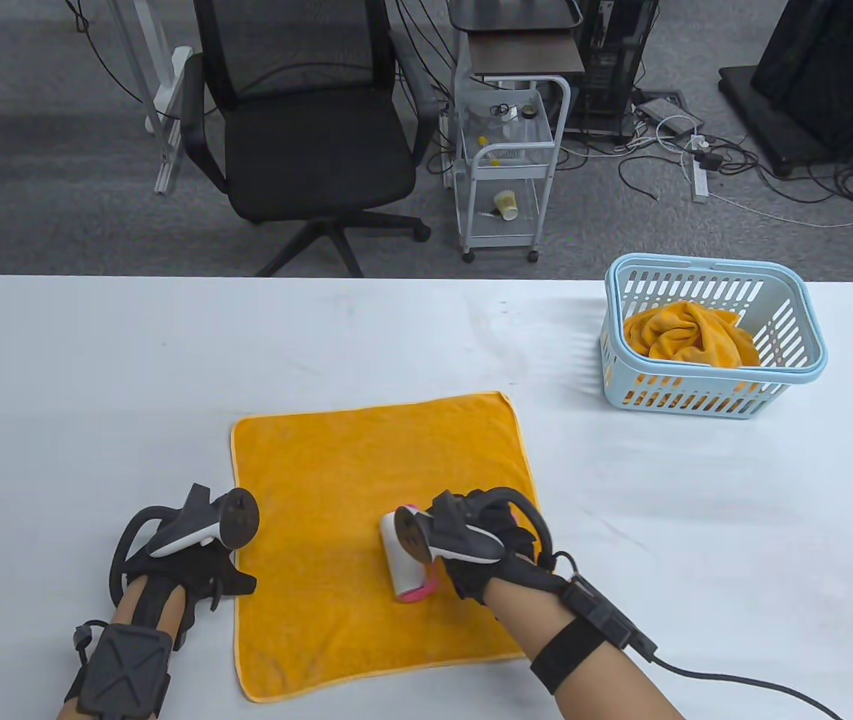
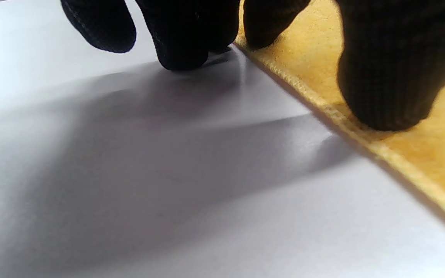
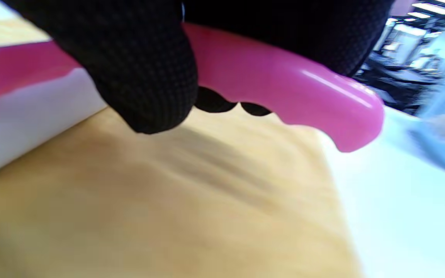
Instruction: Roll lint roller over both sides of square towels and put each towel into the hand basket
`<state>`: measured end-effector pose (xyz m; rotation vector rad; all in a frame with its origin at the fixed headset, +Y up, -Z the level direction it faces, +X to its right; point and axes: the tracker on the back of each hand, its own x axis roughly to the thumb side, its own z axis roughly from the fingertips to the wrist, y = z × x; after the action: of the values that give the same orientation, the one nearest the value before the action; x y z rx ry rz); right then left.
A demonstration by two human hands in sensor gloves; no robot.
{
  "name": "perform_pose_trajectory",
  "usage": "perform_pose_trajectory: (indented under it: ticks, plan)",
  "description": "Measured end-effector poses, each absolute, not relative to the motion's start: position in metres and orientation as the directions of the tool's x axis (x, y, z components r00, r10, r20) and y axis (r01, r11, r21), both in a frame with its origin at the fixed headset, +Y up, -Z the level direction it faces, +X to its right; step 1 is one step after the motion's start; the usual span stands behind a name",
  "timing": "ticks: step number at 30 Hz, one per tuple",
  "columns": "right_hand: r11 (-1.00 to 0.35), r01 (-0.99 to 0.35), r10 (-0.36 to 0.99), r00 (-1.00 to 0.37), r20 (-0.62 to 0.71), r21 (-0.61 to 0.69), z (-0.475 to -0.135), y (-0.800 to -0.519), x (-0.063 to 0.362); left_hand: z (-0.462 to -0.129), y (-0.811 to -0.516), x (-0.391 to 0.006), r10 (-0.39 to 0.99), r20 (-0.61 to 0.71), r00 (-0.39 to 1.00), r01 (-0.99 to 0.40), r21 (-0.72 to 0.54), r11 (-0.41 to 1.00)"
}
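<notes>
An orange square towel [image 1: 366, 480] lies flat on the white table. My right hand [image 1: 482, 551] grips the pink handle [image 3: 284, 81] of a lint roller [image 1: 403, 562], whose white roll [image 3: 25, 116] rests on the towel [image 3: 168, 200] near its middle. My left hand [image 1: 186, 570] presses down at the towel's left edge; in the left wrist view its thumb [image 2: 384, 77] lies on the towel [image 2: 419, 127] and the other fingertips [image 2: 184, 34] touch the table beside the hem. A second orange towel [image 1: 689, 334] sits crumpled in the light blue hand basket [image 1: 614, 352] at the right.
The white table [image 1: 96, 390] stretches wide to the left and behind the towel. Beyond its far edge stand a black office chair [image 1: 306, 142] and a small white cart [image 1: 505, 165], with cables on the floor.
</notes>
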<state>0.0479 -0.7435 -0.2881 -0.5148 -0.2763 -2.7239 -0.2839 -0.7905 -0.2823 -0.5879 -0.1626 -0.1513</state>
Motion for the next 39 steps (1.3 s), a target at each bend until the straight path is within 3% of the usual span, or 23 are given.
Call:
perform_pose_trajectory:
  ticks: [4,7,15,20,30,33,39]
  plan:
    - [-0.9,0.415,-0.368,-0.887,0.281,0.133,-0.297,-0.74,0.098,-0.282,-0.79,-0.284,-0.099,0.195,0.976,0.191,-0.538,0.821]
    - [-0.923,0.367,-0.325,-0.904,0.278,0.114,-0.293,-0.736,0.104,-0.282,-0.79,-0.284,-0.097,0.196,0.976,0.189,-0.538,0.822]
    - [-0.976,0.185,-0.086,-0.807,0.584,0.113,-0.237,-0.738,0.014,-0.282,-0.791,-0.284,-0.096,0.196,0.976,0.189,-0.537,0.822]
    - [-0.966,0.244,-0.131,-0.747,0.652,0.085,-0.222,-0.75,-0.009,-0.282,-0.791,-0.284,-0.096,0.195,0.976,0.188,-0.537,0.822]
    - [-0.914,0.359,-0.261,-0.877,0.402,0.19,-0.267,-0.741,0.111,-0.282,-0.791,-0.284,-0.097,0.193,0.976,0.188,-0.538,0.822]
    - [-0.919,0.329,-0.246,-0.91,0.334,0.218,-0.276,-0.743,0.142,-0.282,-0.791,-0.284,-0.097,0.193,0.976,0.188,-0.538,0.822]
    - [-0.962,0.138,-0.065,-0.955,0.291,0.238,-0.278,-0.752,0.168,-0.282,-0.791,-0.285,-0.094,0.191,0.977,0.184,-0.538,0.823]
